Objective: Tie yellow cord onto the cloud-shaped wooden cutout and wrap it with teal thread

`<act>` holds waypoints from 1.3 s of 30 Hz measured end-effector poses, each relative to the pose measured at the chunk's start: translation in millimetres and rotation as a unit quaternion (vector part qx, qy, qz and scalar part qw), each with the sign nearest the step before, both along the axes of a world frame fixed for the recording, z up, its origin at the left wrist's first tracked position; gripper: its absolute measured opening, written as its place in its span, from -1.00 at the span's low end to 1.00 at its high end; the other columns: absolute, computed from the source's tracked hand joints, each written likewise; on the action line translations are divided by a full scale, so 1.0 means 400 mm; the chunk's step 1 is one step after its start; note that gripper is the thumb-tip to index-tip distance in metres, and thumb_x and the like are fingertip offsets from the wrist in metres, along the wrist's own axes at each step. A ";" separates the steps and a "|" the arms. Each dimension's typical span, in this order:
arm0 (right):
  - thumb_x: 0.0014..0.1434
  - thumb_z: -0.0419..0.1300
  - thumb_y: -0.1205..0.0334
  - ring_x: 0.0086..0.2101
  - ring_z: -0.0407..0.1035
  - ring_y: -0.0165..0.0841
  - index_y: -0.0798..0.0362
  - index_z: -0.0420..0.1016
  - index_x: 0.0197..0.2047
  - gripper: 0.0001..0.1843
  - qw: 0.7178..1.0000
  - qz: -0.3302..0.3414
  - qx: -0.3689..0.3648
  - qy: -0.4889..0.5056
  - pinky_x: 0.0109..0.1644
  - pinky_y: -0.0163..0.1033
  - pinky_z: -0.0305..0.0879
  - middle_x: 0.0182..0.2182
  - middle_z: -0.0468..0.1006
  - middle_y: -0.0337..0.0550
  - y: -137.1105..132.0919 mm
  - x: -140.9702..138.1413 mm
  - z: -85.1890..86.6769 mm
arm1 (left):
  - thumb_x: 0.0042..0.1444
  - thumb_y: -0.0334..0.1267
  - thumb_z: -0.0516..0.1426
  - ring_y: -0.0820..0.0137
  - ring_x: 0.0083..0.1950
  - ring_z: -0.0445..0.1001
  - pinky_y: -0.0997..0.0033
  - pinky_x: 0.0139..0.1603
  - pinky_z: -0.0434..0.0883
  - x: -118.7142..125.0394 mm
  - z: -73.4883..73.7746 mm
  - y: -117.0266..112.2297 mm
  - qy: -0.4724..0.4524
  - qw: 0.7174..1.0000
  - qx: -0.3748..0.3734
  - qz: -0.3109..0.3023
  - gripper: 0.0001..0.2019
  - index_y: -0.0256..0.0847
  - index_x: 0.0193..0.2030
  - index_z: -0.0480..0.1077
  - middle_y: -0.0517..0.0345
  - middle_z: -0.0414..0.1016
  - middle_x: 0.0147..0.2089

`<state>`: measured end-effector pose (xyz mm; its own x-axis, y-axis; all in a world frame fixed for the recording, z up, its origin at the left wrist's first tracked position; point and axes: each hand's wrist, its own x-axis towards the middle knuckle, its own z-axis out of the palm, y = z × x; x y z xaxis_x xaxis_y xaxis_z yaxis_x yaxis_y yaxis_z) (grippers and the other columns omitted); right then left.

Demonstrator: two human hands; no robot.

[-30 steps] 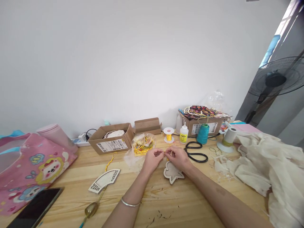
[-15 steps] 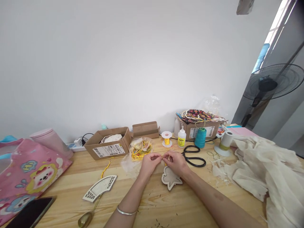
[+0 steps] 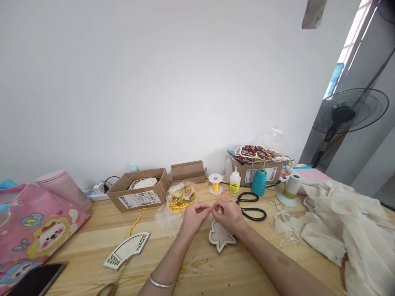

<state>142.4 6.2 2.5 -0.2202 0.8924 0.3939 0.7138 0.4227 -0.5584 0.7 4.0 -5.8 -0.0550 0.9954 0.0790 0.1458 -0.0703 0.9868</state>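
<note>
My left hand (image 3: 196, 215) and my right hand (image 3: 227, 213) meet fingertip to fingertip over the table, both pinching a thin yellow cord (image 3: 211, 208). Most of the cord is hidden by the fingers. Just below my right hand lies a flower-shaped wooden piece (image 3: 219, 237) with a pale raised rim, partly covered by that hand. Beyond the hands stand a spool of yellow cord (image 3: 215, 185) and a white glue bottle (image 3: 235, 183) with a yellow label. Black-handled scissors (image 3: 253, 213) rest right of my right hand, their blades hidden.
Left lie a fan-shaped wooden piece (image 3: 128, 249), a spoon (image 3: 108, 289), a phone (image 3: 37, 279) and a pink bag (image 3: 46, 230). A plastic bag of yellow cords (image 3: 182, 200) and cardboard boxes (image 3: 140, 197) stand at the back. Teal thread (image 3: 259, 183) and cream cloth (image 3: 336, 218) are right.
The whole view has shifted slightly, so things on the table appear a little lower and further left. Both hands keep their pinch on the cord, with little change in pose.
</note>
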 end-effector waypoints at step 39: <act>-0.05 0.15 0.22 -0.55 0.22 -0.51 0.04 0.48 -0.49 -0.88 0.998 0.038 0.019 0.045 -0.51 -0.42 0.02 -0.58 0.44 -0.28 0.018 0.015 -0.017 | -0.29 -0.30 0.23 0.37 -0.30 0.44 0.39 -0.18 0.32 0.014 0.015 -0.015 -0.054 0.998 -0.013 0.023 -0.80 -0.28 -0.41 0.49 0.06 0.54 -0.36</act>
